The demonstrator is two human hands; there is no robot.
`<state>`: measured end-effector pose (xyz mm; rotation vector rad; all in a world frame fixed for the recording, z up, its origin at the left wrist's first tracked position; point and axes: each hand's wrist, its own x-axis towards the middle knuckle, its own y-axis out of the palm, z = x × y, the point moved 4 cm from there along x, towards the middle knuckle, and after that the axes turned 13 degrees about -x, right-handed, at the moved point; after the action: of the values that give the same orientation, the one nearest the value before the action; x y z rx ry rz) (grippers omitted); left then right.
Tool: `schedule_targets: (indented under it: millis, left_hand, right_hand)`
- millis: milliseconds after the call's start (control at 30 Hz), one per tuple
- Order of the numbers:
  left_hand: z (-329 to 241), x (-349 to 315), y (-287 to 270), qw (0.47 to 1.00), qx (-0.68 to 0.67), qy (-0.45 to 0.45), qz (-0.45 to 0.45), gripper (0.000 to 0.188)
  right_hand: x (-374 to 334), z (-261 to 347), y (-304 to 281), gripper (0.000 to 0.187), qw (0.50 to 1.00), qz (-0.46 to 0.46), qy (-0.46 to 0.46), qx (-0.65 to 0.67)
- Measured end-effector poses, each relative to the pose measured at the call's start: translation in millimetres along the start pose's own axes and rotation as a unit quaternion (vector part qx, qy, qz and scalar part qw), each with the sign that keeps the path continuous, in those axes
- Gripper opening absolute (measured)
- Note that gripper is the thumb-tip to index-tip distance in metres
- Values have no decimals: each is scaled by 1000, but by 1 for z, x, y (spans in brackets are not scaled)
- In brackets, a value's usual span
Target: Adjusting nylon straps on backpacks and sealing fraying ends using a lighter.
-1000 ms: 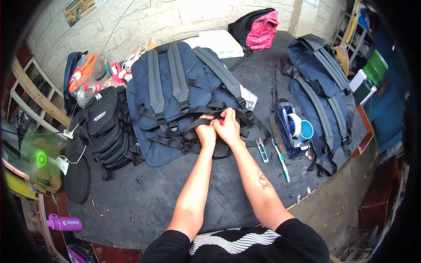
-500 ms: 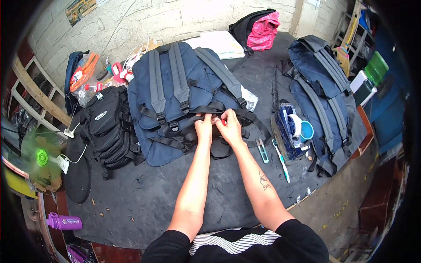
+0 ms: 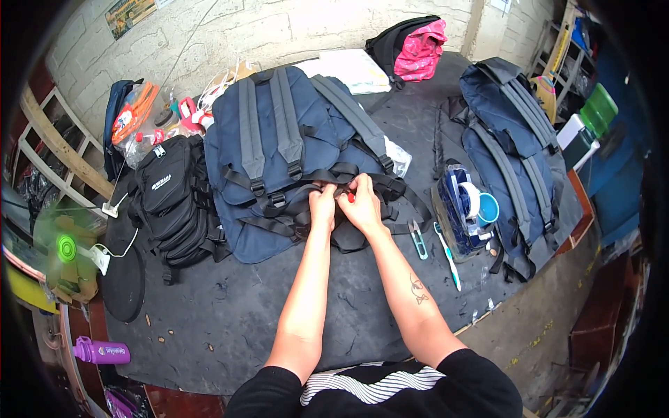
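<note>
A stack of navy backpacks (image 3: 233,150) with grey shoulder straps lies in the middle of the table, black webbing straps and buckles along its near edge. Among that webbing, my left hand (image 3: 323,205) has its fingers closed on a black strap (image 3: 324,175). Close beside it, my right hand (image 3: 364,207) is closed around a small red object (image 3: 351,198); only a bit of red shows, so its kind is unclear. Both sets of fingertips meet at the strap and partly hide it. Thread snips (image 3: 418,240) with a teal handle rest right of my right hand.
A toothbrush (image 3: 448,256) and a clear tub with tape rolls (image 3: 460,216) stand on the right, near more navy backpacks (image 3: 516,139). On the left lie a black backpack (image 3: 174,202), a spinning green fan (image 3: 66,249) and a purple bottle (image 3: 102,352). A pink-and-black backpack (image 3: 418,52) sits behind.
My right hand has shifted very slightly left and its fingers have bent more over the red object. My left hand stays at the strap. The bags have not visibly moved.
</note>
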<state>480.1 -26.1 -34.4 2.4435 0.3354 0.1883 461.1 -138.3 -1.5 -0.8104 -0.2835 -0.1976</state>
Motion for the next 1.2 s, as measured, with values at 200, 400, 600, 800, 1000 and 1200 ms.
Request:
schedule_targets:
  millis: [200, 400, 600, 800, 1000, 1200]
  left_hand:
    - [12, 5, -19, 999, 38, 8, 24, 6]
    - [12, -4, -11, 998, 61, 13, 23, 5]
    - [11, -7, -8, 998, 51, -10, 22, 5]
    - [9, -7, -9, 997, 73, 5, 16, 5]
    - [12, -5, -11, 995, 98, 7, 13, 5]
    - [13, -7, -10, 991, 128, 25, 39, 5]
  right_hand:
    - [2, -7, 2, 53, 990, 24, -15, 138]
    - [-1, -3, -6, 62, 999, 22, 11, 27]
    - [0, -4, -2, 66, 1000, 10, 20, -22]
    - [-1, 0, -4, 67, 999, 32, 30, -16]
    - [-1, 3, -7, 67, 999, 32, 21, -3]
    - [0, 1, -4, 61, 1000, 22, 18, -12]
